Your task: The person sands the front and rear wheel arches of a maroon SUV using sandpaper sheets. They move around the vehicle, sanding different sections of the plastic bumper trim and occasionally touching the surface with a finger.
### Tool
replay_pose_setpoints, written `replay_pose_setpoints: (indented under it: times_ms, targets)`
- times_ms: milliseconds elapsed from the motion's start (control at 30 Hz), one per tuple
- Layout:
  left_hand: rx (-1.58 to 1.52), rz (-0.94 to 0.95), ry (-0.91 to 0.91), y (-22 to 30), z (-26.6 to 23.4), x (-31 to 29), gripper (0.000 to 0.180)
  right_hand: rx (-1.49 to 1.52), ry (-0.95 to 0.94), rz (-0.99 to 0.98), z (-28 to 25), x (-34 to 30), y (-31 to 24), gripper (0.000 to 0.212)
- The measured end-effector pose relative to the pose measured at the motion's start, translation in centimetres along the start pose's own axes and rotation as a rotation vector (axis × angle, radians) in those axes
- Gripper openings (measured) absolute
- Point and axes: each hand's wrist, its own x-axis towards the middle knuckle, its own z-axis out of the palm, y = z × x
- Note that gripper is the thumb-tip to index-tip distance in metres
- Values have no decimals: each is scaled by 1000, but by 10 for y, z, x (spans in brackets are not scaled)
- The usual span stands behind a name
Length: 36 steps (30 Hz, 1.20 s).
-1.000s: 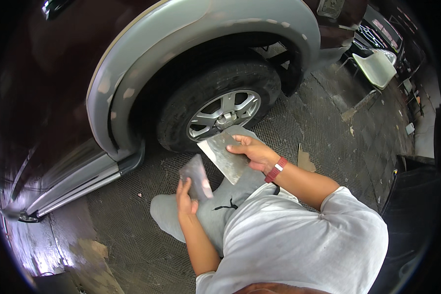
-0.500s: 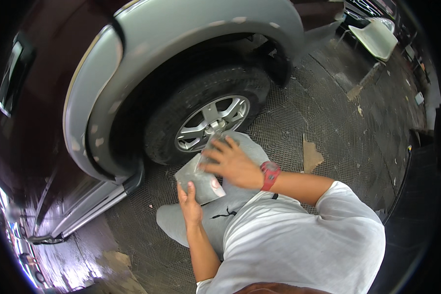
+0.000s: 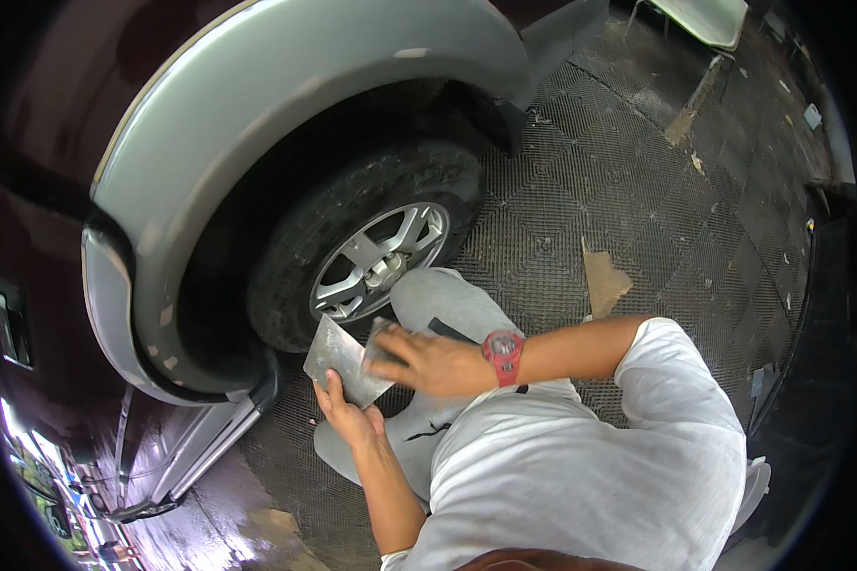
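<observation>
Garage floor of dark grid matting (image 3: 638, 190), right beside a car wheel (image 3: 376, 262).

Left hand (image 3: 352, 419) is gripping a grey metal plate (image 3: 338, 357) from below, fingers curled on its lower edge; right hand (image 3: 428, 360) is lying across its far corner, fingers mostly flat, touching it.

The car body (image 3: 57, 124) is showing dark maroon, with a pale silver-grey arch trim (image 3: 286, 86) curving over a black tyre (image 3: 286, 276) and a silver spoked rim (image 3: 376, 262). The plate (image 3: 338, 360) is looking dull grey. The floor (image 3: 638, 190) is wearing a dark grid pattern with tan patches. The watch (image 3: 503, 350) is glowing red; shirt (image 3: 581, 476) white, trousers (image 3: 448, 305) light grey.
</observation>
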Motion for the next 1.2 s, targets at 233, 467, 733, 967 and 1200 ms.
replay_pose_setpoints:
  times_ms: [233,467,733,967,1200]
  targets:
    - [75,30,-67,7,50,6,44,487,286,393,-36,-41,68,59]
    - [152,69,-181,2,101,24,42,2167,752,523,-56,-88,107,45]
    - [245,149,-243,-4,152,37,43,1705,776,639,-64,-87,112,51]
    - [293,210,-260,3,176,47,44,653,784,430,-117,-68,105,54]
    - [343,230,-283,12,200,46,47,1304,1063,363,-129,-56,116,53]
